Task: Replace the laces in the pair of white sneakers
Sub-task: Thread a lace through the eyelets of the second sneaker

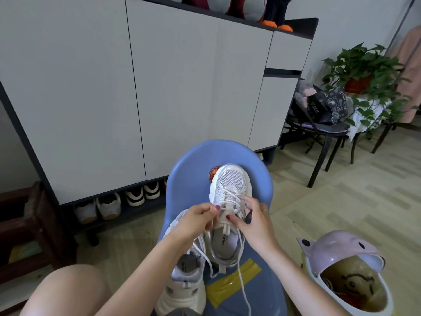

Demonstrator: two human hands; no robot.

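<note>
Head view: white mesh sneaker (230, 190) stands toe-away on blue plastic chair seat (193, 165); second white sneaker (184, 277) lies nearer you, to its left. Your left hand (196, 221) pinches white lace (206, 241) w/ curled fingers beside the tongue. Your right hand (252, 221), fingers curled, grips laces at the eyelets. Loose lace end trails across yellow tape patch (230, 283). Pink lidded bin (341, 265) at right.

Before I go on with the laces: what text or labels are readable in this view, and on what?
"CECE" then cut-off letters: insole of the white sneaker being laced.
"ERR", partial: insole label of the second sneaker, the rest hidden.
Orange round sticker on the blue chair: print too small to read.
Patterned black bag: markings blurred, unreadable.
</note>
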